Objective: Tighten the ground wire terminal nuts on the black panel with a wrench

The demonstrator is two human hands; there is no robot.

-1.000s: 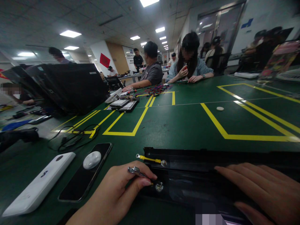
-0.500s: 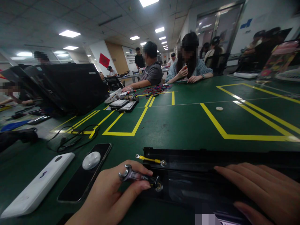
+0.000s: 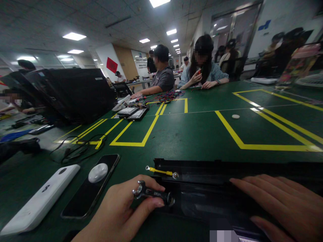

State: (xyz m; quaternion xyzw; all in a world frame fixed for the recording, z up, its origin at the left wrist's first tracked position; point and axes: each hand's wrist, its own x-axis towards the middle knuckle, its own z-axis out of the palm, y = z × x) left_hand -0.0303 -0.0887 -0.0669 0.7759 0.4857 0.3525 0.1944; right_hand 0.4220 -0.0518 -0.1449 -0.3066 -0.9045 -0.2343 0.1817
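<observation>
My left hand [image 3: 118, 208] is shut on a small combination wrench [image 3: 152, 192], pinched between thumb and fingers. The wrench's ring end sits on a bolt [image 3: 171, 201] in a black panel [image 3: 202, 201]. Just above it, a yellow wire with a ring terminal [image 3: 160, 171] is fixed by a second screw [image 3: 175, 175]. My right hand [image 3: 275, 205] lies flat on the panel's right part, holding nothing. Part of the panel's near edge is hidden behind my hands.
A smartphone [image 3: 88, 188] with a white rounded puck [image 3: 98, 172] on it and a white power bank [image 3: 40, 200] lie left of my left hand. Yellow tape lines mark the green bench [image 3: 186, 131]. Co-workers sit at its far side, near hard drives [image 3: 137, 114] and coloured wires [image 3: 165, 96].
The wrench has rolled from edge-on to showing its flat side, and its ring end is now seated on the bolt. My right hand has not visibly moved.
</observation>
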